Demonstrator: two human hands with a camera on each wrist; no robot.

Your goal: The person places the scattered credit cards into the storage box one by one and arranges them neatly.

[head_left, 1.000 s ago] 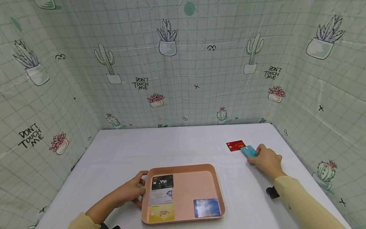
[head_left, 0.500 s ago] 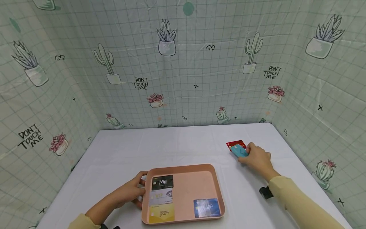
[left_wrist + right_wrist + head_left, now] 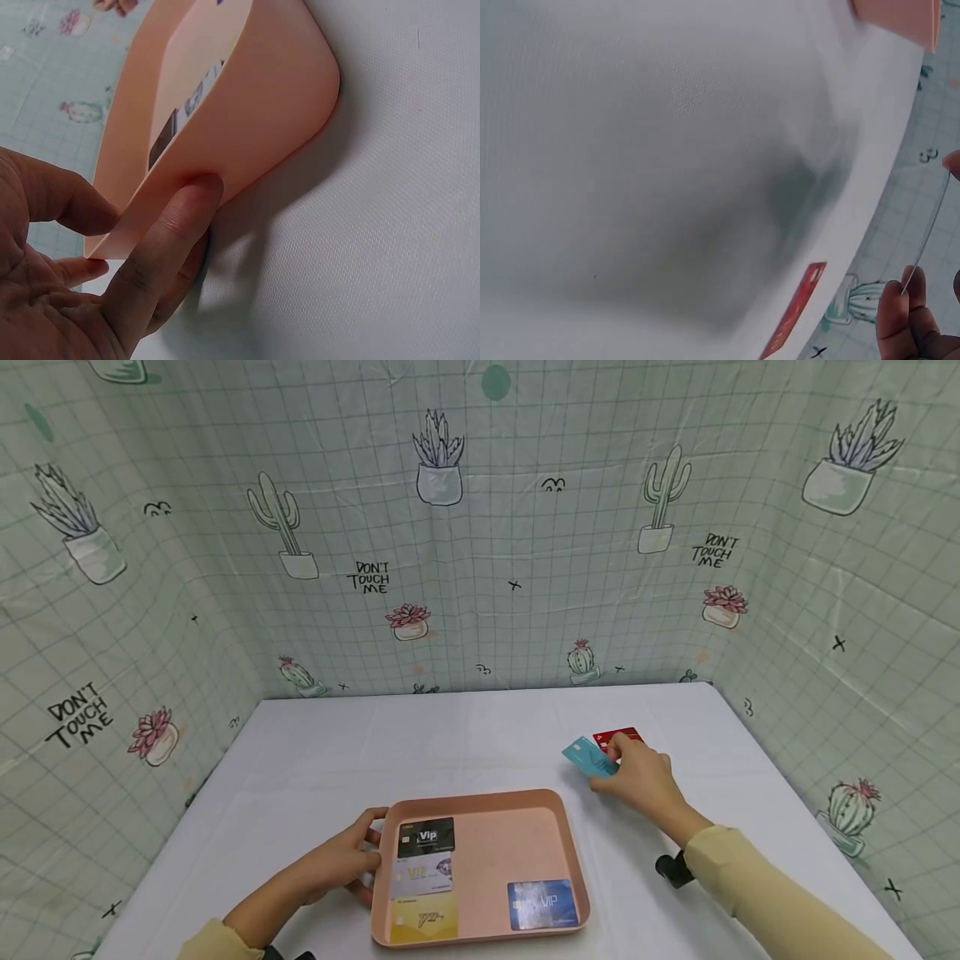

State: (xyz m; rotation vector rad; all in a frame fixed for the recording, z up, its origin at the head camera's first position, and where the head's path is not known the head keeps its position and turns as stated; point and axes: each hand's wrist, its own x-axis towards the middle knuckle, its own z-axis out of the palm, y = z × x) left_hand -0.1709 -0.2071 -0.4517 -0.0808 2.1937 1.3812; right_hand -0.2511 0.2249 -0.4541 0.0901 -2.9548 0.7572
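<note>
In the head view, my right hand (image 3: 636, 777) pinches a teal card (image 3: 588, 757) by its right end, raised and tilted over the white table. The right wrist view shows that card (image 3: 928, 229) edge-on between fingertips (image 3: 892, 307). Partly behind the hand lies a red card (image 3: 617, 737), also seen in the right wrist view (image 3: 795, 309). My left hand (image 3: 341, 856) rests against the left side of a pink tray (image 3: 495, 814). Its fingertips (image 3: 202, 191) press the outer wall in the left wrist view, with none visible inside.
Black (image 3: 426, 837), silver (image 3: 422, 874) and yellow (image 3: 423, 918) cards form a column along the tray's left side. A blue card (image 3: 543, 905) lies at its lower right. Patterned cloth (image 3: 480, 543) walls the back and sides of the table (image 3: 420, 735).
My right hand has carried the teal card leftward, past the red card, and its tilt has changed. The left hand and the tray stay where they were.
</note>
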